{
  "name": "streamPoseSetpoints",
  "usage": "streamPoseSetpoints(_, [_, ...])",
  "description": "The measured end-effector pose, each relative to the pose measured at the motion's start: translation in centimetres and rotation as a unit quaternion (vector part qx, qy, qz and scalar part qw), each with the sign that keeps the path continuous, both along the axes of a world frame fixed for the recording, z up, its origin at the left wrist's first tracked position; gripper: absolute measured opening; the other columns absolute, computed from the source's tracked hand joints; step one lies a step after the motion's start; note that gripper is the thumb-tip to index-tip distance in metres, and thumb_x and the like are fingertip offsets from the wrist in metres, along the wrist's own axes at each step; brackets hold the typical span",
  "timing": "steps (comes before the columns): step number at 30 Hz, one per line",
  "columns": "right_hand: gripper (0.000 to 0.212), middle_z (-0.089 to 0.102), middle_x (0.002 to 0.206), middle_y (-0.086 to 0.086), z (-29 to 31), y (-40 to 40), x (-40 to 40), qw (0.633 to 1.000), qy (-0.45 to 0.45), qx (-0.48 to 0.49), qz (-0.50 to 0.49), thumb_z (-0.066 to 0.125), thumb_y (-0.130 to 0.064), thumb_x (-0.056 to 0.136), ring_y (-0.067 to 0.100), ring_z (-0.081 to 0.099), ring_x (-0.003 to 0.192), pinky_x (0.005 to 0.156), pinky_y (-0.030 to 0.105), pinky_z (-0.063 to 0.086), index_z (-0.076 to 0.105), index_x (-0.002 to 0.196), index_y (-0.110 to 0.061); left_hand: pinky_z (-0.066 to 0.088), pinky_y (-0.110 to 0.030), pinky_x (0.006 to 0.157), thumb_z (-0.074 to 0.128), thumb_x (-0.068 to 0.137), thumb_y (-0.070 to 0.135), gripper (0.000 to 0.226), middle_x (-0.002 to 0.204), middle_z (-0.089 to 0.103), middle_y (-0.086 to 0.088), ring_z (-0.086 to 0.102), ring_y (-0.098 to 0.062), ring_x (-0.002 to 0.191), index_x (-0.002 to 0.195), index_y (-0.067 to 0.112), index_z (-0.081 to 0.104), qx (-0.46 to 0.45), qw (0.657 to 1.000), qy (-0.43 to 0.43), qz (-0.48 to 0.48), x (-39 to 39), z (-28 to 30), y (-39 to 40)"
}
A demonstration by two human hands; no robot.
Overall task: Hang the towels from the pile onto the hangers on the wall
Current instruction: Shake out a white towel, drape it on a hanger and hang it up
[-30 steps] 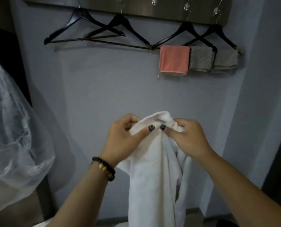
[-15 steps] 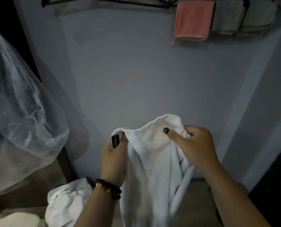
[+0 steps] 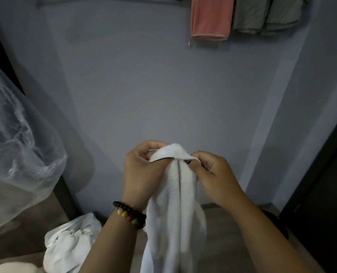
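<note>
Together, left hand (image 3: 142,170) and right hand (image 3: 213,174) pinch the white towel (image 3: 175,203) — fingers curled on its top edge.

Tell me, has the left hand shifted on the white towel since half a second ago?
Yes. The left hand has risen to the white towel's top edge, closing toward the right hand, which stays below the pink towel.

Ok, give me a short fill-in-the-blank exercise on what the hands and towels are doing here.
1. Both the left hand and the right hand pinch the top edge of a ____ towel.
2. The beaded bracelet sits on the ____ wrist.
3. On the wall, the towel left of the grey towels is ____ in colour.
4. The crumpled white cloth lies at the lower ____ of the view.

Missing words: white; left; pink; left
</note>
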State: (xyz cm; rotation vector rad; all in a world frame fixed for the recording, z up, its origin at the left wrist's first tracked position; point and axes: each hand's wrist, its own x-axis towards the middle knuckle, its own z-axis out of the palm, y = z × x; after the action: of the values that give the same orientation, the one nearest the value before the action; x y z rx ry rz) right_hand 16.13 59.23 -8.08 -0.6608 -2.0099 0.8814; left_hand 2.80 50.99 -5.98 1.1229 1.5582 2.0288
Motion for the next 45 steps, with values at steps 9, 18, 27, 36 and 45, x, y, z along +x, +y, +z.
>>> streamPoseSetpoints(9, [0.034, 0.031, 0.058, 0.000, 1.1, 1.3, 0.7, 0.988, 0.087, -0.040, -0.125, 0.050, -0.011, 0.094, 0.008, 0.029, 0.053, 0.048, 0.021, 0.023, 0.034, 0.066, 0.000, 0.044, -0.033, 0.063, 0.065, 0.076, 0.019, 0.009, 0.075, 0.059, -0.012, 0.052, -0.022, 0.069, 0.074, 0.017, 0.073, -0.049, 0.994, -0.092, -0.041, -2.6, -5.2, -0.2])
streamPoseSetpoints(18, [0.008, 0.048, 0.056, -0.009, -0.2, 0.5, 0.0, 0.999, 0.001, -0.035, -0.004, 0.073, -0.024, 0.084, 0.004, 0.045, 0.051, 0.055, 0.015, 0.037, 0.067, 0.086, -0.029, 0.036, -0.027, 0.058, 0.061, 0.086, 0.036, 0.039, 0.068, 0.050, -0.006, 0.043, -0.015, 0.065, 0.075, -0.002, 0.063, -0.010, 0.998, -0.033, -0.058, -1.3, -4.6, -0.2])
streamPoseSetpoints(27, [0.021, 0.059, 0.069, 0.011, 0.3, -0.1, -1.2, 0.994, -0.032, -0.092, 0.042, 0.054, -0.023, 0.096, 0.021, 0.053, 0.061, 0.061, 0.035, 0.045, 0.060, 0.084, -0.007, 0.042, -0.028, 0.058, 0.066, 0.085, 0.040, 0.040, 0.067, 0.059, -0.008, 0.052, -0.017, 0.063, 0.071, 0.003, 0.065, -0.026, 0.993, -0.050, -0.103, -0.7, -5.1, -0.2])
streamPoseSetpoints(36, [0.025, 0.033, 0.054, -0.012, 5.6, 0.5, -4.3, 0.992, 0.103, -0.066, -0.043, 0.046, -0.017, 0.100, 0.000, 0.030, 0.046, 0.046, 0.014, 0.026, 0.048, 0.076, -0.009, 0.031, -0.036, 0.061, 0.058, 0.083, 0.055, 0.062, 0.069, 0.039, -0.008, 0.031, -0.022, 0.066, 0.071, -0.004, 0.043, -0.032, 0.990, -0.085, -0.111, -0.2, -8.3, 0.2])
streamPoseSetpoints(45, [0.020, 0.043, 0.048, -0.013, 7.1, 2.7, 0.2, 0.998, 0.015, 0.059, -0.031, 0.068, -0.021, 0.078, 0.001, 0.038, 0.047, 0.048, 0.014, 0.031, 0.055, 0.066, -0.012, 0.023, -0.038, 0.061, 0.053, 0.097, 0.035, 0.051, 0.071, 0.031, -0.004, 0.026, -0.021, 0.068, 0.067, -0.002, 0.035, -0.019, 0.992, -0.124, -0.031, -1.1, -8.0, 1.0])
